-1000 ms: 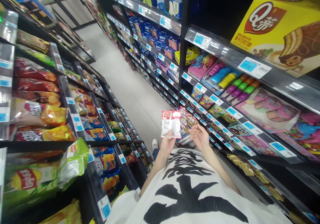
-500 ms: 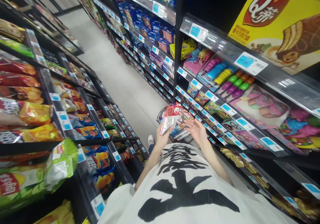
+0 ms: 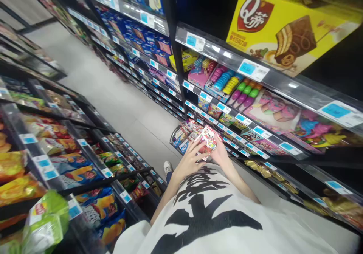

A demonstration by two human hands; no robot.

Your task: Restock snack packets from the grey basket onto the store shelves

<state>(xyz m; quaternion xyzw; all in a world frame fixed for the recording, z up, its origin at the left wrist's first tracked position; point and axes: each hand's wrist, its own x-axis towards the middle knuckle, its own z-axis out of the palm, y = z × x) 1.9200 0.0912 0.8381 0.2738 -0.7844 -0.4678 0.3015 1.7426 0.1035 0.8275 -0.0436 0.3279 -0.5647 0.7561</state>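
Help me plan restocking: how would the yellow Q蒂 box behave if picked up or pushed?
The yellow Q蒂 box will probably stay stiff, as its faces look flat and its edges straight. It may be light for its size, judging by the layered cake pictured on it. Its squared shape should make it slide rather than roll.

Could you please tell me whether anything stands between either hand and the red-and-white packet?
Nothing visible does: the left hand has fingers across the packet, and the right hand is against its right side. The filled basket sits beyond, not between them.
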